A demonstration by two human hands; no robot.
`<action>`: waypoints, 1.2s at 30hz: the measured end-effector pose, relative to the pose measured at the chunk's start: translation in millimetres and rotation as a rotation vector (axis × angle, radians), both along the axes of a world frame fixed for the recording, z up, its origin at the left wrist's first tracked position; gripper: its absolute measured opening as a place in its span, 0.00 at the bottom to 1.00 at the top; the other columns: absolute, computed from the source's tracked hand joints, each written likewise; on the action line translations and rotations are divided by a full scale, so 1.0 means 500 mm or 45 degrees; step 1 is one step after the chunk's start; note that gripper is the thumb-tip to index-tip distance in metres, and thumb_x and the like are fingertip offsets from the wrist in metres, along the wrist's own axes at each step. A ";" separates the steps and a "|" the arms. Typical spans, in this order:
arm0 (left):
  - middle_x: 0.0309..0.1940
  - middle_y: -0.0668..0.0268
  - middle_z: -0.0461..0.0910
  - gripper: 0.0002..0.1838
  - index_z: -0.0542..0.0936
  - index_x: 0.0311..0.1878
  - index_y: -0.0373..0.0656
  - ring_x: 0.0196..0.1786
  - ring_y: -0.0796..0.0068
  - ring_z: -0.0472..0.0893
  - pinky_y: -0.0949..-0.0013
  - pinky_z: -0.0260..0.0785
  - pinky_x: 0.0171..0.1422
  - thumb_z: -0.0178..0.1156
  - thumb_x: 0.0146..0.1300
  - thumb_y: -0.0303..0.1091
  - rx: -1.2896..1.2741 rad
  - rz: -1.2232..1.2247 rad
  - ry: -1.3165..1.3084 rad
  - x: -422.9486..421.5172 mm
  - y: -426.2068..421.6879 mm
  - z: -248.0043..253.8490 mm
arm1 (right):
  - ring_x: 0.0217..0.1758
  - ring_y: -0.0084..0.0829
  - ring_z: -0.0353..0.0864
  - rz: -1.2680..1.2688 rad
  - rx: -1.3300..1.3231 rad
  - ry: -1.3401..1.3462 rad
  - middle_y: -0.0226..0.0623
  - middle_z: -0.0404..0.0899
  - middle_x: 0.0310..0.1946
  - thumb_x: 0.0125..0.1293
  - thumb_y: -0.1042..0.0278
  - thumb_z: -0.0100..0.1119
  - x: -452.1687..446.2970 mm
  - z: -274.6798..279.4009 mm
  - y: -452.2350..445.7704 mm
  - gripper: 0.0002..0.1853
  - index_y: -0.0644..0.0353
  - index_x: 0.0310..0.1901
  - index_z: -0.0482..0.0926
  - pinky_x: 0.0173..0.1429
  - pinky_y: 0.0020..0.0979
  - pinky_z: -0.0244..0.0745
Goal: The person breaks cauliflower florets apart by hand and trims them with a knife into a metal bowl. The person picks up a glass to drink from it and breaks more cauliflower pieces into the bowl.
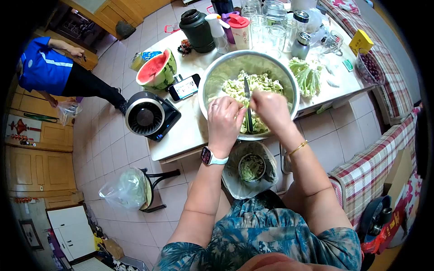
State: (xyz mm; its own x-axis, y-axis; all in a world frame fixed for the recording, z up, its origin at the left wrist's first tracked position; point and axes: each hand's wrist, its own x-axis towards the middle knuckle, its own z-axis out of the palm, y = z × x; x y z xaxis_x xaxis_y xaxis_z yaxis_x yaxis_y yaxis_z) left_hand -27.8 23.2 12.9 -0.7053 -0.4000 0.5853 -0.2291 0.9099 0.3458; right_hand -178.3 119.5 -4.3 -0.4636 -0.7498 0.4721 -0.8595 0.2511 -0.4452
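A large steel bowl (204, 86) on the table holds chopped pale green vegetable (266, 84). Over its near half, my left hand (224, 118) has its fingers pinched on a small pale green vegetable piece (246, 103). My right hand (270, 108) is close beside it, fingers curled in; what they grip is hidden. A knife (247, 88) lies lengthwise at the bowl between my hands, its dark near part toward me. Below the table edge, a lined bin (231, 158) with vegetable scraps stands between my knees.
Left of the bowl are a phone (185, 87), a cut watermelon (166, 77) and a black fan (145, 115). Bottles and glass jars (276, 38) crowd the back. Leafy greens (306, 77) lie at right. A person in blue (45, 65) stands far left; a bagged stool (131, 187) is nearer.
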 end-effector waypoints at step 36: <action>0.40 0.52 0.85 0.10 0.85 0.46 0.31 0.42 0.55 0.86 0.61 0.77 0.49 0.67 0.72 0.31 0.776 -0.116 0.199 -0.004 -0.025 -0.026 | 0.38 0.20 0.87 1.183 0.502 -1.133 0.30 0.88 0.36 0.64 0.73 0.77 -0.026 0.240 0.122 0.10 0.65 0.45 0.88 0.43 0.24 0.82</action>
State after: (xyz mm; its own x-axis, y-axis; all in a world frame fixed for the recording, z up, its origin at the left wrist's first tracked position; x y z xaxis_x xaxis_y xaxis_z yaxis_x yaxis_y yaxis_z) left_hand -29.9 10.5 0.0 -0.6770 -0.6361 0.3702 -0.0651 0.5528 0.8307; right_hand -191.2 180.7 115.8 0.2528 -0.9667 -0.0394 -0.2392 -0.0230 -0.9707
